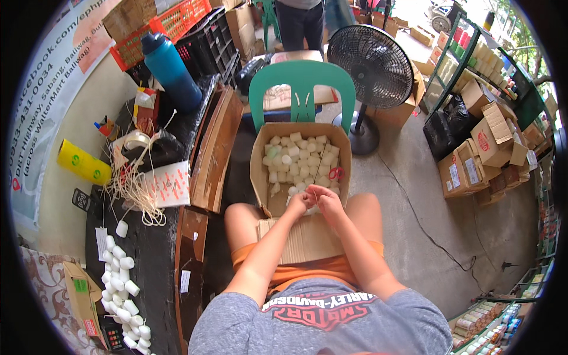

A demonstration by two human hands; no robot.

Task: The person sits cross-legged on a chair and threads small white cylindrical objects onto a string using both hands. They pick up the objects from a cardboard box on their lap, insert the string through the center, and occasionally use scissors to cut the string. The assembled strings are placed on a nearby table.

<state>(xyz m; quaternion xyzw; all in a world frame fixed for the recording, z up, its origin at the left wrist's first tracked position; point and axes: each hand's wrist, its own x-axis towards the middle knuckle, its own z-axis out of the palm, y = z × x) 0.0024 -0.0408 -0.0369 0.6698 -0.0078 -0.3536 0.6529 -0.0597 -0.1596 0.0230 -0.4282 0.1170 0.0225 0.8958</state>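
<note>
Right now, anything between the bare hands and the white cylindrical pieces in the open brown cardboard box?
Nothing bulky visible: bare left hand and bare right hand are over the near side of the open brown cardboard box, white cylindrical pieces exposed just beyond. Red looped handles lie beyond the right hand.

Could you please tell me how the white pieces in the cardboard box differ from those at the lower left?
The boxed pieces lie heaped inside the cardboard box, whereas the lower-left pieces form a long cluster on the black tabletop.
The boxed pieces look creamier; the lower-left pieces look whiter.
The boxed pieces are close to the left hand and right hand; the lower-left pieces are well away.
Both groups contain many small, stubby pieces.
</note>
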